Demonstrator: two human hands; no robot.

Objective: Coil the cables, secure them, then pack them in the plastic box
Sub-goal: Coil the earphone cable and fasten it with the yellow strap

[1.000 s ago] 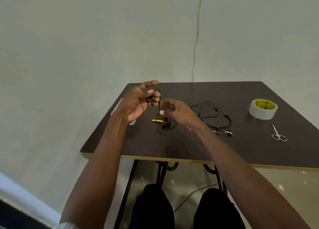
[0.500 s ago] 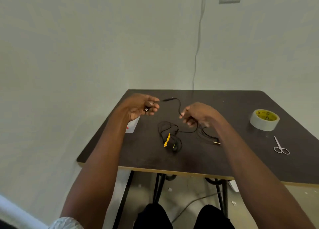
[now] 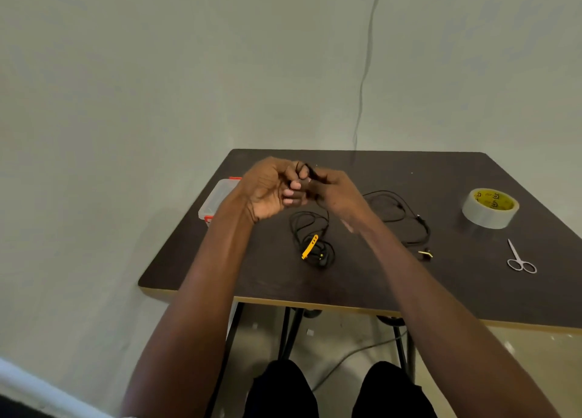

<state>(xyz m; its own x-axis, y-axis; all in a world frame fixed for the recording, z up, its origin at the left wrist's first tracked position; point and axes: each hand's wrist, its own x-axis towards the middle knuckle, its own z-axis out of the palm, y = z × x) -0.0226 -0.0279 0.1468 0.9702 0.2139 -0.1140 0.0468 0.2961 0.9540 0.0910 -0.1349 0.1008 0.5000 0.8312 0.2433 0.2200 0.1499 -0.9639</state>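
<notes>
My left hand [image 3: 271, 191] and my right hand [image 3: 333, 187] meet above the dark table [image 3: 441, 285], both closed on one end of a thin black cable [image 3: 310, 225]. The cable hangs down to a loose heap on the table, with a yellow tie strap [image 3: 310, 246] lying on it. A second black cable [image 3: 400, 209] lies spread out to the right, its gold plug near my right forearm. The clear plastic box [image 3: 217, 202] with red clips sits at the table's left edge, partly hidden behind my left wrist.
A roll of clear tape [image 3: 490, 207] with a yellow core stands at the right. Small scissors [image 3: 519, 258] lie in front of it. Walls close off the left and the back. A thin wire runs down the back wall.
My hands, spread apart half a second ago, have come together above the table. The cable stretch between them is now gathered in the fingers. The view has tilted down slightly.
</notes>
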